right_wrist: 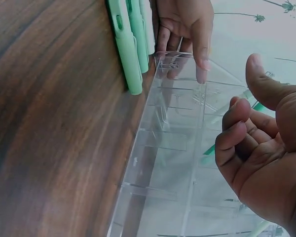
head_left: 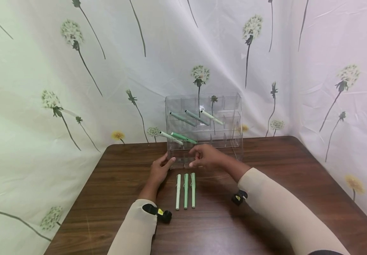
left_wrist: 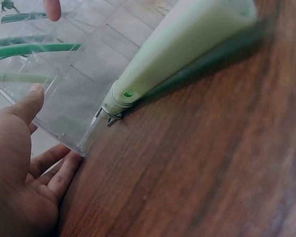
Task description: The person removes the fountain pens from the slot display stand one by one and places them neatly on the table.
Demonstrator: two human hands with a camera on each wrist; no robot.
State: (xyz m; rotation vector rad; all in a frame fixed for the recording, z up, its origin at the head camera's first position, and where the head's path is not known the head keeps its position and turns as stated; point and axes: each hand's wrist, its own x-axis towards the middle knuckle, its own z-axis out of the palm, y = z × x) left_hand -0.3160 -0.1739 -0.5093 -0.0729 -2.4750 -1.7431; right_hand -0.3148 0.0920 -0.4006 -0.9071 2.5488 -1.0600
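Note:
A clear tiered organizer (head_left: pixel 213 143) stands against the back curtain. My left hand (head_left: pixel 160 170) holds its lower left corner, with the thumb over the front edge and the other fingers around the side. In front of the organizer's middle, my right hand (head_left: pixel 207 156) hovers with fingers loosely bent and nothing between them. Just above it, a dark green pen (head_left: pixel 183 137) leans in a compartment beside a pale green pen (head_left: pixel 171 138). One tier higher lean two grey-green pens and a light yellow-green pen (head_left: pixel 212 117). Three light green pens (head_left: pixel 185 191) lie side by side on the table.
The dark wood table (head_left: pixel 107 198) runs back to a white curtain (head_left: pixel 113 71) printed with dandelions. In the left wrist view, a light green pen (left_wrist: pixel 172 49) lies close before the organizer's base. Cameras are strapped to both sleeves.

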